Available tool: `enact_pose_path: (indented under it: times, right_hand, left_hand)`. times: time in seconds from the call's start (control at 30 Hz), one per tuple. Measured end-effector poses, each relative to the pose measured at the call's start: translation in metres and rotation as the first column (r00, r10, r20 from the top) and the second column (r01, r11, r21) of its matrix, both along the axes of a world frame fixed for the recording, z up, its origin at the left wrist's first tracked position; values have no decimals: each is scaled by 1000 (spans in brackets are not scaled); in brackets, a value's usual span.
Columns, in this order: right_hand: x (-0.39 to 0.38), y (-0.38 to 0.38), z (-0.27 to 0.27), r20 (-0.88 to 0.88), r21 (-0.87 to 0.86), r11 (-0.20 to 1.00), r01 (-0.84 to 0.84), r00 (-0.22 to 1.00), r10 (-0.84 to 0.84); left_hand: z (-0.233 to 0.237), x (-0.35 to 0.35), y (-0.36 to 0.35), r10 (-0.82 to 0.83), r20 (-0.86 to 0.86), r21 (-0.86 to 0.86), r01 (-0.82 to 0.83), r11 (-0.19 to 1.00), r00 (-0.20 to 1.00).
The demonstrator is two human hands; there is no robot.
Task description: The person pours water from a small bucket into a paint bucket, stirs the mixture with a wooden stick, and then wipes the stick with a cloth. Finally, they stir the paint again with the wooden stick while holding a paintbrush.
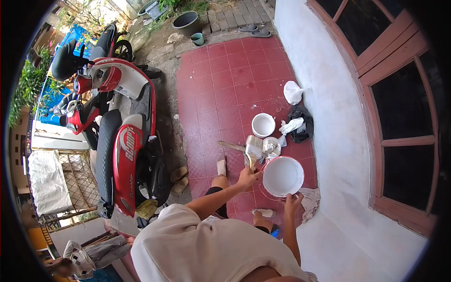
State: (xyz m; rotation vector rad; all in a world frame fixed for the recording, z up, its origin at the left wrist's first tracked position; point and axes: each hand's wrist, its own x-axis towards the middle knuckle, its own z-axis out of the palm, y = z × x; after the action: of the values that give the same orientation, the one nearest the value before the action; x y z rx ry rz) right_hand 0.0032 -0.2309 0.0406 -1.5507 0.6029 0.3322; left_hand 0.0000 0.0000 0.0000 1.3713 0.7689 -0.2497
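A wide paintbrush, its bristles coated white, is held upright by the handle in my left hand, whose fingers are wrapped round it. My right hand grips the near rim of a bucket that has white paint inside and some red on its outer side. The brush is just left of the bucket, apart from its opening. Beyond the brush, a wooden stick lies near a small paint-smeared container, partly hidden by the brush.
A white tub, a white bag and a black plastic bag stand on red tiles. A crumpled cloth lies by the white wall. On the left is a red scooter, with sandals beside it.
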Motion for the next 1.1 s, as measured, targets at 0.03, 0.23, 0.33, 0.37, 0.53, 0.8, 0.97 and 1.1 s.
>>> enact_pose_path:
  times: [0.03,0.23,0.33,0.37,0.53,0.8,0.97,1.1]
  right_hand:
    - [23,11,-10,41,13,1000,-16,999,15]
    - [61,261,54,-3,189,980,-57,998,59]
    - [95,342,51,-19,176,970,-167,985,173]
    - [106,363,37,0,129,970,-206,978,208]
    - [183,480,50,28,206,923,-327,944,328]
    - [363,658,27,7,58,835,-547,837,547]
    - [460,778,26,-69,189,823,-537,828,556]
    - [531,869,-5,-57,158,833,-530,837,544]
  left_hand:
    - [-7,21,11,54,50,-79,-50,996,997]
    - [106,49,264,111,-28,-146,-114,983,993]
    - [140,70,336,191,-45,-90,-195,977,980]
    - [148,79,356,254,-26,-89,-255,963,967]
    - [143,128,467,436,12,-118,-432,894,900]
    - [120,260,627,603,-22,-47,-604,796,797]
    - [102,341,726,702,1,-71,-700,710,712]
    - [71,381,802,724,-45,-121,-723,680,688]
